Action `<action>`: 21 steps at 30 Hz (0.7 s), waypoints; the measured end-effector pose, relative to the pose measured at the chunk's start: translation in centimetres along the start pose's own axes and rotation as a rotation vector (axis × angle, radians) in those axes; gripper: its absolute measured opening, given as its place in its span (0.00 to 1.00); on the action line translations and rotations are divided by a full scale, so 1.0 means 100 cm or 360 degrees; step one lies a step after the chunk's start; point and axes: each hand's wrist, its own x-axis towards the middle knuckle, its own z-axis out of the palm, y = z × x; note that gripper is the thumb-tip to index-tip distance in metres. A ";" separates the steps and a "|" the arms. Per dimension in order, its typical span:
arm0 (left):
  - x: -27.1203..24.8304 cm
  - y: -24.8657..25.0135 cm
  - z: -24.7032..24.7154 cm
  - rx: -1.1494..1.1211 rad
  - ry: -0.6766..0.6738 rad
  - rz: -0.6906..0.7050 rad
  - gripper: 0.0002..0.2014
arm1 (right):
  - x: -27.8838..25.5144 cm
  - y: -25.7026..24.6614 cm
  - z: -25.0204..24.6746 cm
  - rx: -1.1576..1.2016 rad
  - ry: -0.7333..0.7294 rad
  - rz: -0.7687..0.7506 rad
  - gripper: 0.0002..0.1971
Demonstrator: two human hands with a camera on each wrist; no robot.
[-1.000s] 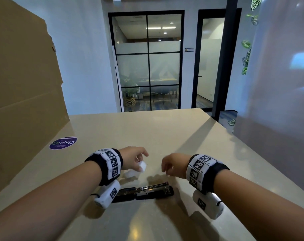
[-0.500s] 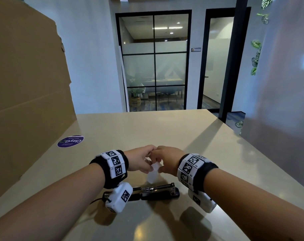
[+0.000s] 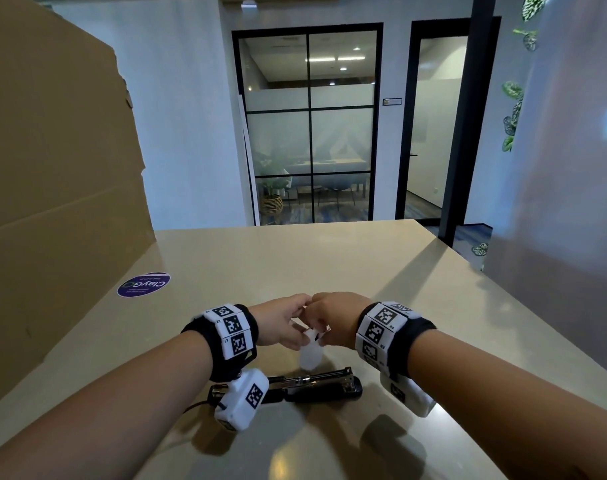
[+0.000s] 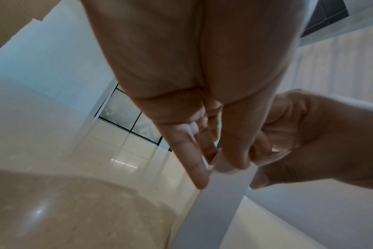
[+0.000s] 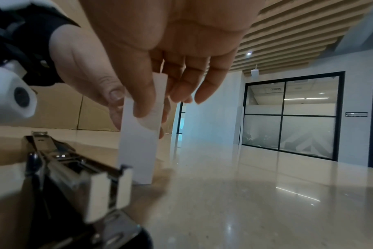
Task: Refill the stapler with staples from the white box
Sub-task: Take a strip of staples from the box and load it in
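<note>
Both hands meet over the beige desk [image 3: 330, 258], the left hand [image 3: 278, 323] and right hand [image 3: 336, 320] each pinching the top of the upright white box [image 3: 310, 355], which stands just behind the opened stapler [image 3: 316, 388].

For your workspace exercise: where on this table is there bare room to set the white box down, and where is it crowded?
Bare tabletop stretches beyond both hands to the far edge, between the cardboard sheet and the right edge. The round purple sticker lies flat at the left. It is crowded near the body: the left hand and right hand hold the white box just behind the opened stapler.
</note>
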 end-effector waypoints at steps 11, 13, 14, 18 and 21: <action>0.002 -0.007 0.005 0.0185 0.0294 -0.0053 0.24 | -0.005 0.000 0.007 0.0014 0.0099 0.0136 0.17; 0.003 -0.006 0.006 0.0310 0.0359 -0.0054 0.27 | -0.003 -0.001 0.008 0.0048 0.0081 0.0129 0.18; 0.003 -0.005 0.008 0.0351 0.0384 -0.0048 0.28 | -0.002 -0.002 0.008 0.0064 0.0070 0.0122 0.18; 0.002 0.000 0.012 0.0428 0.0444 -0.0027 0.28 | -0.003 0.000 0.005 0.0058 0.0055 0.0108 0.15; 0.002 0.003 0.015 0.0426 0.0466 -0.0014 0.29 | -0.005 0.002 0.006 0.0053 0.0035 0.0136 0.13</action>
